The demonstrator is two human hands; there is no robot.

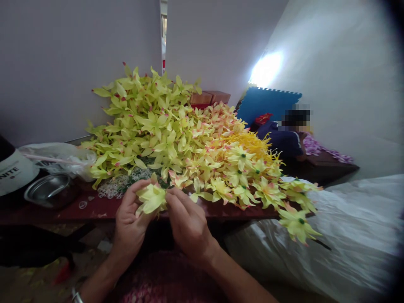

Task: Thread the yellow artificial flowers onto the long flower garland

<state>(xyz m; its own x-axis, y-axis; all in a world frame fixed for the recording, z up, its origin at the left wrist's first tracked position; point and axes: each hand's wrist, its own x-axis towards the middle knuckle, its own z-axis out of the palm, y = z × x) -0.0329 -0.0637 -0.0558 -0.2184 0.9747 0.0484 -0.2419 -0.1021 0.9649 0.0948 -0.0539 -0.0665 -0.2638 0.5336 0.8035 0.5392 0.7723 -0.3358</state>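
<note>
A pale yellow-green artificial flower (152, 198) is held over the table's front edge. My left hand (134, 214) wraps round its left side, thumb below and fingers behind. My right hand (189, 223) is closed in a pinch at the flower's right side; what its fingertips grip is too small to make out. Behind both hands rises a large heap of yellow-green petal pieces (154, 122). Pink-tipped flowers (221, 189) lie to the right, some with green centres, beside thin yellow strands (252, 145). Small white rings (112, 187) lie left of my hands.
A metal bowl (49, 189) and a clear plastic bag (63, 155) are at the left of the dark red table (104, 210). White plastic sheeting (356, 227) spreads at the right. Another person (277, 136) is by purple petals (315, 145) at the back right.
</note>
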